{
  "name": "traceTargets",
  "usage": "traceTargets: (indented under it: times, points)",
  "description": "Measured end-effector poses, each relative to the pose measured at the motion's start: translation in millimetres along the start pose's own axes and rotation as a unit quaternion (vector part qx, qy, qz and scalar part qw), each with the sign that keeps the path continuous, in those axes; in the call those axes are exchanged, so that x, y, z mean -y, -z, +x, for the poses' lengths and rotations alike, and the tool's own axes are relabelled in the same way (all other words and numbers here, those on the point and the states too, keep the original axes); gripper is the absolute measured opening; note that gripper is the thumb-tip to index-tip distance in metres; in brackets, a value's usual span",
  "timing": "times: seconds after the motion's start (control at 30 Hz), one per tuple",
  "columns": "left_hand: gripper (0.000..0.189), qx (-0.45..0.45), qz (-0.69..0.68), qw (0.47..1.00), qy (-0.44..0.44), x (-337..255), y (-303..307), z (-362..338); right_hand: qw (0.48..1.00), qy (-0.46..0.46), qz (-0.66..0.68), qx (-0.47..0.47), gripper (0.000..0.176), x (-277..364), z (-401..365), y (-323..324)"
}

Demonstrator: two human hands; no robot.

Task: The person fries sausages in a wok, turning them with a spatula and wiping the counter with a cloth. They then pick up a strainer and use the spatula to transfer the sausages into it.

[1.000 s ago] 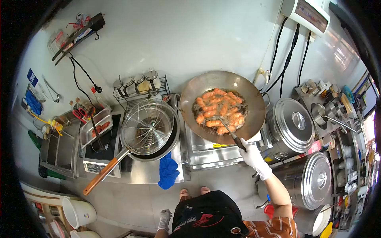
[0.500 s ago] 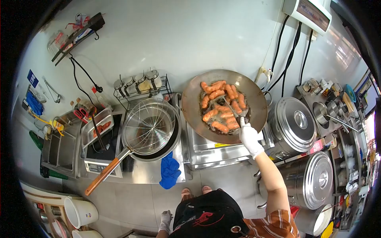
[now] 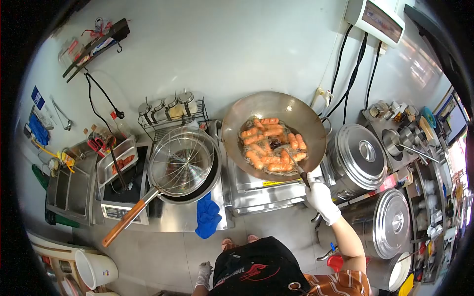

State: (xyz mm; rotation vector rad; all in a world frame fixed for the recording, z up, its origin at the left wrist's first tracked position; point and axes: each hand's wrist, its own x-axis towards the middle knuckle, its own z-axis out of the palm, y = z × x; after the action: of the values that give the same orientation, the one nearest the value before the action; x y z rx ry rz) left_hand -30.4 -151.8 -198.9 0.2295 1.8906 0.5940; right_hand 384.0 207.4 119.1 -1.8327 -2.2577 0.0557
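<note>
Head shows two hands (image 3: 322, 200), one holding one utensil (image 3: 298, 168).

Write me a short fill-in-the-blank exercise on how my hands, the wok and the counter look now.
The right hand holds a utensil whose tip is ____ the wok, among the sausages.
The left hand hangs low, gloved in ____.
The long strainer handle is made of ____.
The crumpled item at the front edge of the counter is coloured ____.
Missing words: inside; white; wood; blue.
</note>
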Motion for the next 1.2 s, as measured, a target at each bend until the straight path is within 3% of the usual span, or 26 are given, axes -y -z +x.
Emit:
traceTargets:
  times: [0.1, 0.3, 0.33, 0.5, 0.67, 0.8, 1.0, 1.2]
  points:
    - [0.039, 0.005, -0.006, 1.0, 0.007, -7.4, 0.8, 2.6, 0.995, -0.035, 0.088, 0.042, 0.047, 3.4, -1.6, 15.5]
    - [0.038, -0.01, -0.01, 1.0, 0.005, -25.1, -0.1, 0.0, 0.977, -0.108, 0.185, -0.007, 0.049, -2.5, -21.3, 51.7]
    - [0.038, -0.009, -0.009, 1.0, 0.004, -23.7, 0.0, 1.1, 0.985, -0.054, 0.157, -0.052, 0.049, -8.0, -26.7, 58.3]
    - [0.037, 0.013, 0.021, 1.0, 0.017, -16.8, -4.2, 11.5, 0.982, -0.123, 0.142, -0.002, 0.051, -0.6, -55.8, 121.7]
    - [0.036, 0.01, 0.022, 1.0, 0.008, -15.2, -11.5, 11.0, 0.991, -0.086, 0.106, -0.012, 0.054, -16.2, -87.0, 125.9]
    - [0.036, 0.013, 0.028, 1.0, -0.006, -28.5, -12.1, 6.3, 0.986, -0.119, 0.11, 0.028, 0.052, -7.0, -91.3, 129.1]
    - [0.038, 0.011, 0.012, 1.0, -0.025, -34.5, -14.7, 7.7, 0.989, -0.097, 0.098, 0.044, 0.052, -5.5, -87.2, 117.1]
    - [0.037, 0.007, 0.026, 0.999, 0.019, -21.2, -13.6, 11.0, 0.983, -0.071, 0.156, 0.073, 0.051, 4.0, -70.0, 90.2]
